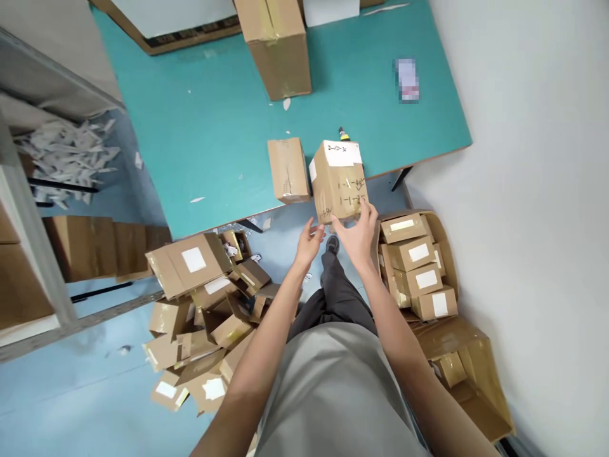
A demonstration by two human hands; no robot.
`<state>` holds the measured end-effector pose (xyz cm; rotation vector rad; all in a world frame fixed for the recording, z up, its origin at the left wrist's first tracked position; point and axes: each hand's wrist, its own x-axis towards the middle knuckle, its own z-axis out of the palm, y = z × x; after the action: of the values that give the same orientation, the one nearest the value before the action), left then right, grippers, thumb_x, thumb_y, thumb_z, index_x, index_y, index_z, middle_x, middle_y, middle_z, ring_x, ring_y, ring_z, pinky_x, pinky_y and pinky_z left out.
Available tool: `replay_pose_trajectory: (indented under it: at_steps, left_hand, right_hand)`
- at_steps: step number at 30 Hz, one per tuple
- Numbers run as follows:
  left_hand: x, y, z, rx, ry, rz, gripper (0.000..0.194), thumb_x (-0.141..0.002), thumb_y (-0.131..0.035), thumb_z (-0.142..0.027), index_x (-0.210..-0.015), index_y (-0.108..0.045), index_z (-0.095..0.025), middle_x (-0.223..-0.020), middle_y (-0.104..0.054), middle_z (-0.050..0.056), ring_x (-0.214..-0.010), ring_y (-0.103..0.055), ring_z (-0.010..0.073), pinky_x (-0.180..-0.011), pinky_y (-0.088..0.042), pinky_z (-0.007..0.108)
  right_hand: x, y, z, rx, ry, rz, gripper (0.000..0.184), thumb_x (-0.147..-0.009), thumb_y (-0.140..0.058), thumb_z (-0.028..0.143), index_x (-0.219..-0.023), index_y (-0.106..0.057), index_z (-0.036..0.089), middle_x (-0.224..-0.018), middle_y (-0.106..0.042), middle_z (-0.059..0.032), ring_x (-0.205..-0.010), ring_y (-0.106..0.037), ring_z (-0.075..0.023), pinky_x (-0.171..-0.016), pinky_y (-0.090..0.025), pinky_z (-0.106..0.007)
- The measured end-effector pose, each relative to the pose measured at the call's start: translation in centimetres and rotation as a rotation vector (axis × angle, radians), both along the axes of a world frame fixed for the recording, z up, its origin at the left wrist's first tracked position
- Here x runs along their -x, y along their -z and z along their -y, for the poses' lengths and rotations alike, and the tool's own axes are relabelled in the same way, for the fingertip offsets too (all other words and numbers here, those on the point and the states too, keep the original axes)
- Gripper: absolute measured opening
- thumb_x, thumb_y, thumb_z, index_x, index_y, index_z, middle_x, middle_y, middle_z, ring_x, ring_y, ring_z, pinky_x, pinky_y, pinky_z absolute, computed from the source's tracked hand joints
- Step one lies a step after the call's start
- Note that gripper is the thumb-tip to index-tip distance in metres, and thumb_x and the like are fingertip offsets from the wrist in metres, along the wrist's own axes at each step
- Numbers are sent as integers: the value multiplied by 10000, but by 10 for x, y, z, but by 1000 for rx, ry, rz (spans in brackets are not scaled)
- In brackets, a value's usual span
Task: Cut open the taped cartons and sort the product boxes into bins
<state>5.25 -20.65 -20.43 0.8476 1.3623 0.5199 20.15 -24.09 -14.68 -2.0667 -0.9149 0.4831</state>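
A cardboard box (339, 187) with white labels and handwritten black marks sits at the near edge of the green table (209, 146). My right hand (358, 233) spans the box's near end, its thumb at the left and its fingers on the right side. Just off the near left corner of that box, my left hand (308, 246) is open, fingers apart and holding nothing. A smaller taped cardboard box (288, 170) stands to the left. Behind the marked box, a small black and yellow object (344, 134) is partly hidden.
Farther back stands a taller taped box (285, 63); a blurred phone-like item (408, 80) lies at right. Discarded cartons (204, 343) heap on the floor at left. On the right, a large carton (447, 254) holds several labelled boxes, with another open carton (495, 387) nearer me.
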Motion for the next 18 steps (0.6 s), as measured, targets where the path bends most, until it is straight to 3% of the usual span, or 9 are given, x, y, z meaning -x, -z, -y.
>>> replay_pose_trajectory:
  at_steps: [2,5,10,13,16,18]
  left_hand:
    - [9,6,-28,-23,-34,-10,787,-1026,-790,-375,-1721,-490,-158,-1467,-749,211,-1084,-801,234,-1006,-659,405]
    - [27,18,-60,-84,-65,-28,833,-992,-797,-358,-1736,-468,-178,-1535,-716,219,-1159,-793,255,-1038,-652,417]
    - [53,30,-88,-180,-78,-107,879,-981,-795,-414,-1762,-420,-268,-1546,-722,177,-1123,-809,250,-1038,-656,417]
    - [58,32,-88,-209,-7,-182,711,-988,-766,-419,-1631,-548,-211,-1475,-747,186,-1223,-788,292,-1113,-639,461]
    - [54,42,-81,-193,231,-187,459,-987,-773,-404,-1386,-693,-191,-1409,-769,181,-1329,-743,335,-1212,-588,505]
    - [48,58,-78,-143,413,-166,318,-1009,-754,-396,-1263,-737,-206,-1290,-807,146,-1284,-759,319,-1210,-588,484]
  right_hand:
    - [19,13,-43,41,-30,58,885,-939,-865,529,-1663,-500,174,-1654,-436,-274,-1618,-448,-442,-1330,-438,-701]
    - [48,30,-93,90,-108,100,980,-961,-834,627,-1711,-445,132,-1731,-332,-329,-1671,-352,-513,-1321,-410,-772]
    - [75,37,-143,114,-223,163,1124,-950,-828,692,-1803,-341,144,-1818,-255,-307,-1722,-260,-549,-1332,-410,-784]
    - [80,33,-152,132,-275,138,1111,-962,-817,676,-1821,-327,171,-1865,-219,-260,-1753,-225,-518,-1349,-421,-743]
    - [84,37,-138,125,-266,63,1008,-1030,-733,668,-1824,-315,208,-1896,-218,-215,-1757,-280,-450,-1337,-474,-679]
    - [86,48,-116,137,-159,10,887,-1093,-640,655,-1806,-342,221,-1893,-263,-201,-1751,-319,-408,-1351,-461,-655]
